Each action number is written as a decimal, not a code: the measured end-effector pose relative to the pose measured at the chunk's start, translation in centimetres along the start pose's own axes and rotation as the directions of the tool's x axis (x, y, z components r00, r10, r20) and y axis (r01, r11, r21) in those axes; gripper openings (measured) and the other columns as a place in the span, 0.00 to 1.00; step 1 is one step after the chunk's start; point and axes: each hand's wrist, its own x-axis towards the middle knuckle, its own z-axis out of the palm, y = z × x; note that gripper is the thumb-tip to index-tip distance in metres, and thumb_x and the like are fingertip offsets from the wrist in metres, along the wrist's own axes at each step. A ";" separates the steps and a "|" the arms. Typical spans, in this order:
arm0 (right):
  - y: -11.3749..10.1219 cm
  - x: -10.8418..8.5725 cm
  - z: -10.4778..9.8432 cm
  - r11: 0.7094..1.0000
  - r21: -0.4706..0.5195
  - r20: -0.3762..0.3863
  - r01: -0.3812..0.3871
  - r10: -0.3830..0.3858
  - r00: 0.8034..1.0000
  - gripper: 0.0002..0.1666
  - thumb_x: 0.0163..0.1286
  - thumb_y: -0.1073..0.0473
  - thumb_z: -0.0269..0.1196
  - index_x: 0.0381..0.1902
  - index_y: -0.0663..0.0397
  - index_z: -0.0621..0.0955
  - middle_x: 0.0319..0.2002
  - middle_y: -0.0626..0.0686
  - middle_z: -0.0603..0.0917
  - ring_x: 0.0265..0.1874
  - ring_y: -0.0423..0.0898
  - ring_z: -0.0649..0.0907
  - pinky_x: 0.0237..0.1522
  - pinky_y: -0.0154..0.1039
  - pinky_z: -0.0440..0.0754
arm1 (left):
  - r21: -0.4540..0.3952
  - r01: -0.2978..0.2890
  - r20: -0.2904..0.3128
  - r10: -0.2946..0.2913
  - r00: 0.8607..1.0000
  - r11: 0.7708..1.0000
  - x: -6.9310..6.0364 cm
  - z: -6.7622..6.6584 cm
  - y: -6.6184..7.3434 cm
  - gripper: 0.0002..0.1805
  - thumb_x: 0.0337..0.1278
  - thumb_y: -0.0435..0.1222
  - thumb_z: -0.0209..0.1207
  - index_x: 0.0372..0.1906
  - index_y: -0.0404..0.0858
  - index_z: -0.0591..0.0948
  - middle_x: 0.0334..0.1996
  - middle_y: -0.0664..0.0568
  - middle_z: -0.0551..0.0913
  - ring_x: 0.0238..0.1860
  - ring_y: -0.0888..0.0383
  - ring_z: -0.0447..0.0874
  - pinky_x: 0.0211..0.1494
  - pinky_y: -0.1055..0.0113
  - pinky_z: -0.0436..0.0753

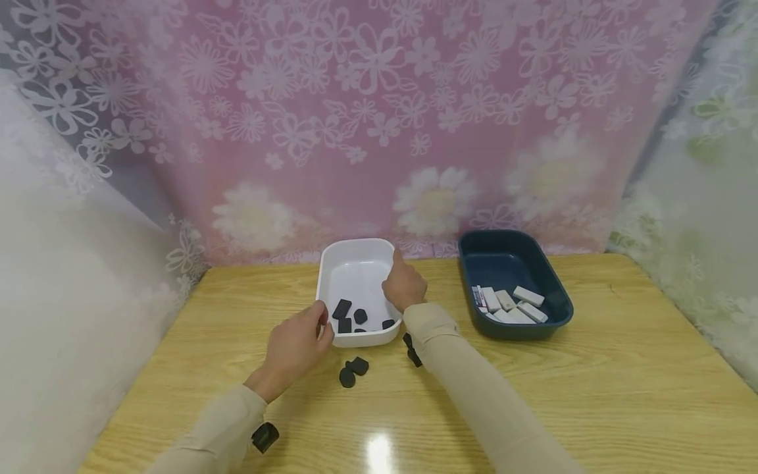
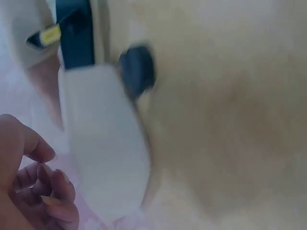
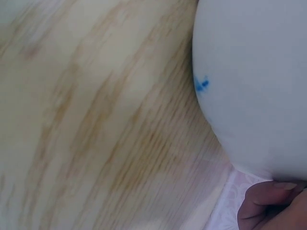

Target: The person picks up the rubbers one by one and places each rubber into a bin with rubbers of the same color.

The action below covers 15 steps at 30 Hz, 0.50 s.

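Observation:
A white plastic basin stands on the table with several small black pieces at its near end. My right hand grips its right rim; in the right wrist view, curled fingers lie at the edge of the white wall. By the near left corner is my left hand, its fingers loosely bent. The left wrist view shows those fingers with nothing visible between them, a little apart from the basin's outer wall. Whether they touch the rim, I cannot tell.
To the right stands a dark blue basin holding several white blocks. Loose black pieces lie on the wooden table before the white basin. Another dark item shows beside my right sleeve. A floral curtain hangs behind.

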 end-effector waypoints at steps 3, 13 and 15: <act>0.0 0.0 0.0 1.000 -0.003 -0.002 -0.003 0.003 1.000 0.44 0.63 0.59 0.60 0.74 0.49 0.55 0.46 0.61 0.82 0.41 0.57 0.83 0.42 0.54 0.77 | 0.014 -0.020 0.083 0.019 0.996 1.000 -1.0 0.7 0.5 0.07 0.53 0.38 0.58 0.26 0.44 0.72 0.13 0.61 0.66 0.12 0.62 0.63 0.15 0.67 0.63; 0.0 -0.2 0.2 1.000 0.005 0.006 -0.002 0.002 1.000 0.44 0.63 0.58 0.61 0.74 0.48 0.55 0.47 0.61 0.82 0.41 0.57 0.83 0.41 0.54 0.77 | 0.132 0.012 0.223 -0.042 0.974 0.991 -3.7 2.1 2.9 0.20 0.49 0.53 0.62 0.21 0.44 0.71 0.12 0.57 0.68 0.13 0.58 0.67 0.15 0.64 0.63; 0.0 -0.2 0.2 1.000 0.001 0.005 -0.006 0.006 1.000 0.44 0.64 0.58 0.60 0.74 0.48 0.54 0.46 0.61 0.82 0.40 0.57 0.83 0.41 0.54 0.77 | 0.134 0.022 0.246 -0.054 0.968 0.991 -3.9 2.4 3.1 0.19 0.49 0.52 0.63 0.23 0.42 0.71 0.14 0.54 0.69 0.14 0.57 0.69 0.15 0.63 0.64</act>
